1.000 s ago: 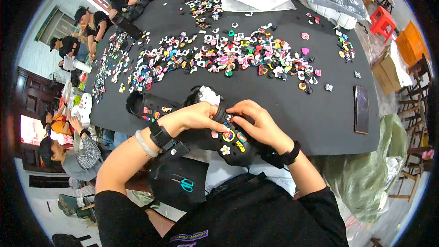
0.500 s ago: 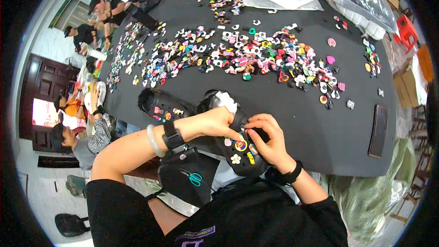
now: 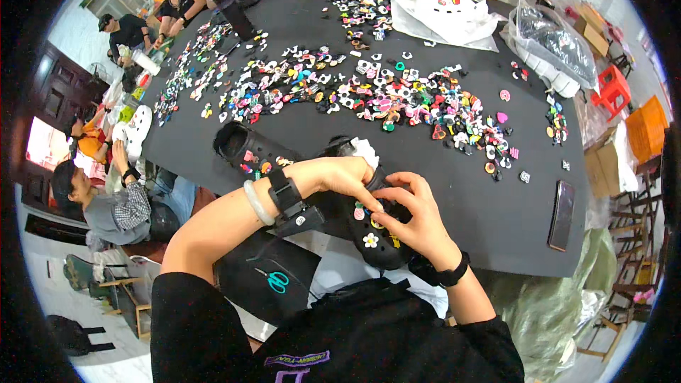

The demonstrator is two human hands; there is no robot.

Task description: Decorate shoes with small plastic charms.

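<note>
I hold a black clog shoe (image 3: 376, 248) at the near edge of the black table (image 3: 440, 198). It carries small coloured charms, among them a white flower. My left hand (image 3: 340, 176) grips the shoe from above at its upper side. My right hand (image 3: 415, 216) rests on the shoe's front, with the fingertips pressing on a charm. A second black clog (image 3: 245, 149) with a few charms lies on the table to the left of my hands.
Several loose coloured charms (image 3: 397, 96) spread across the table's middle. White clogs (image 3: 440, 0) lie at the far side, a clear bag (image 3: 553, 46) far right, a dark phone (image 3: 562, 214) near right. Other people sit along the left edge. Scissors (image 3: 277, 280) lie on my lap.
The view has shifted a little. My hands have stayed on the black clog, with the right fingers moving slightly over its charms.
</note>
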